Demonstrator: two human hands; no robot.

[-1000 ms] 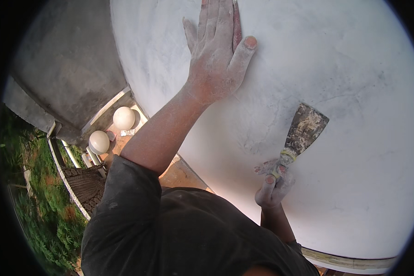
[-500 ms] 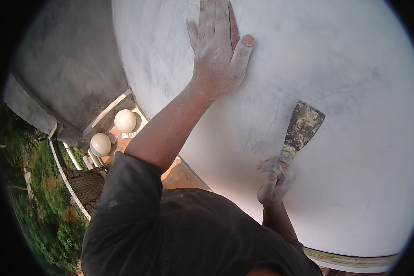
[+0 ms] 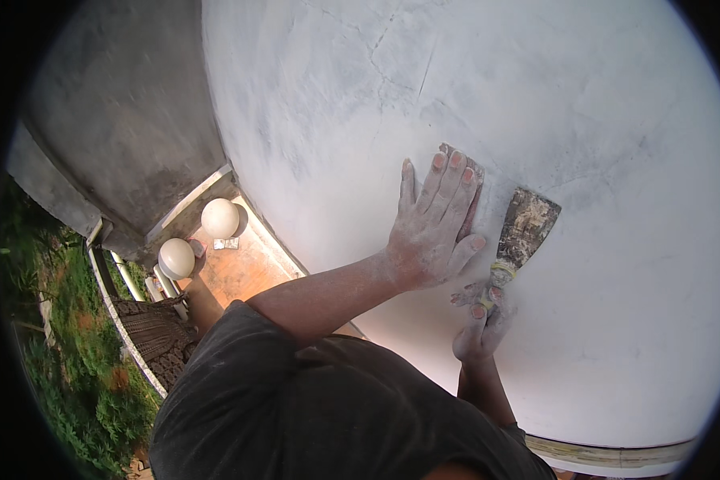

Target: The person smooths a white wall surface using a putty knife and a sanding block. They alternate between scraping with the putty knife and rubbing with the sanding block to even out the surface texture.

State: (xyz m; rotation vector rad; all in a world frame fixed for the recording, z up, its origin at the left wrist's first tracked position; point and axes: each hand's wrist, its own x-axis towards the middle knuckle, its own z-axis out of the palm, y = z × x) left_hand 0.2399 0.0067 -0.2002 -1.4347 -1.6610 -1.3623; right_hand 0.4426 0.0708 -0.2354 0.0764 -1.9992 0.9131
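My left hand [image 3: 428, 228], coated in pale dust, lies with its fingers stretched over a reddish, dusty piece of sandpaper [image 3: 472, 196] and holds it against the white wall [image 3: 616, 320]. Most of the sheet is hidden under the palm; its edge shows past the fingertips and beside the thumb. Just to the right, my right hand [image 3: 484, 320] grips a putty knife [image 3: 528, 228] by its handle. Its broad blade, crusted with dried filler, points up and away from me, close to the wall. Whether the blade touches the wall I cannot tell.
Cracks [image 3: 380, 72] and grey smudges mark the wall's upper part. At left, two cream globes [image 3: 220, 218] rest on an orange floor ledge [image 3: 236, 276] beside a grey wall [image 3: 128, 104]. A railing [image 3: 108, 280] borders green plants [image 3: 64, 376] below.
My left hand has slid down and to the right with the sandpaper, coming near the putty knife. My right hand has hardly moved.
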